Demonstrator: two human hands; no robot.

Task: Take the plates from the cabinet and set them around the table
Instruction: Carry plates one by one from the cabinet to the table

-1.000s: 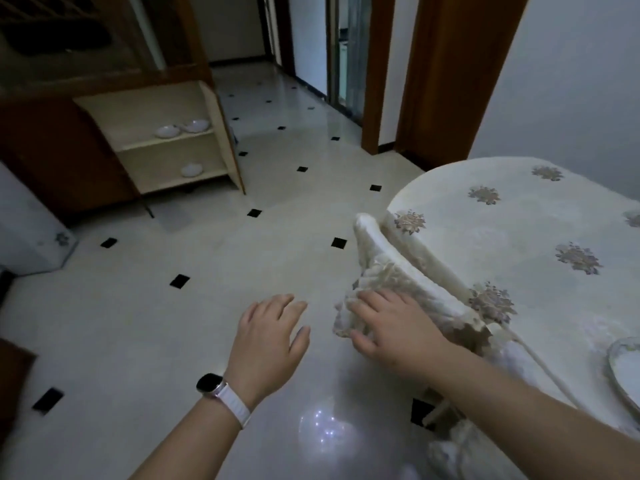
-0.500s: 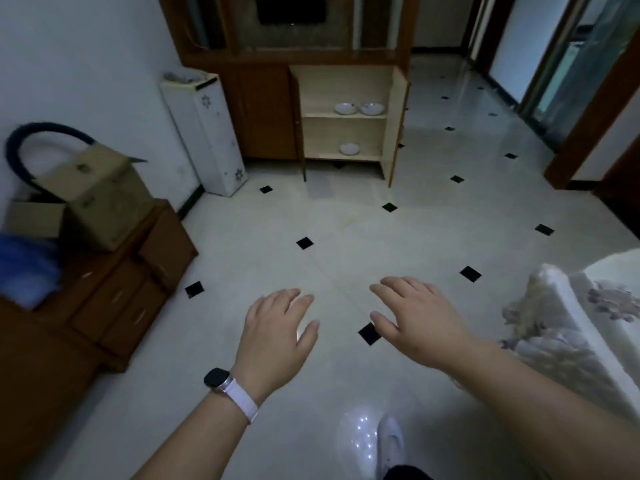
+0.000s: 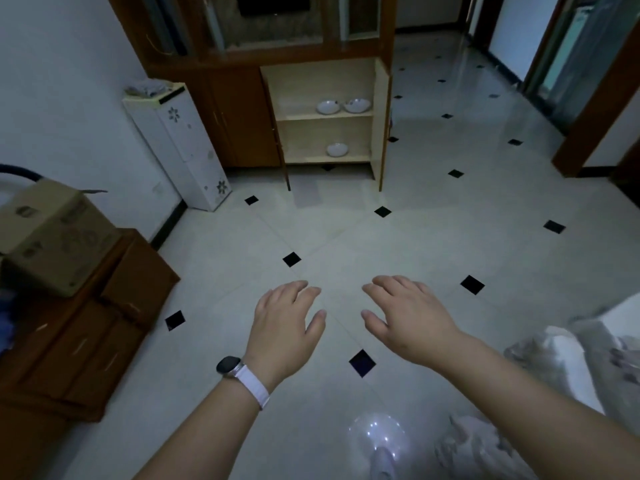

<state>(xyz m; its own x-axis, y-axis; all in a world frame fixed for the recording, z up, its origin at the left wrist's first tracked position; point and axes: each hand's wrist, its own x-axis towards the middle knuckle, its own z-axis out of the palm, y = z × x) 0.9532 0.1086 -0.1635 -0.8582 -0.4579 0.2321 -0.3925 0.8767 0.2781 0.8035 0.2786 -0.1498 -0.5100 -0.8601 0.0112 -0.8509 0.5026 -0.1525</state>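
Three plates (image 3: 336,149) in open cabinet (image 3: 380,123); left hand (image 3: 284,327), right hand (image 3: 408,318) spread, empty

Dim bluish room, floor (image 3: 415,237) glare (bottom centre), blurred, warped edges

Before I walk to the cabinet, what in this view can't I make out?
Head view: table, cut off by the right edge; any plates on it unseen.
Head view: upper-shelf dishes and lower-shelf dish in the cabinet: too small and dim to tell single from stacked.
Head view: closed brown door beside them hides its contents.
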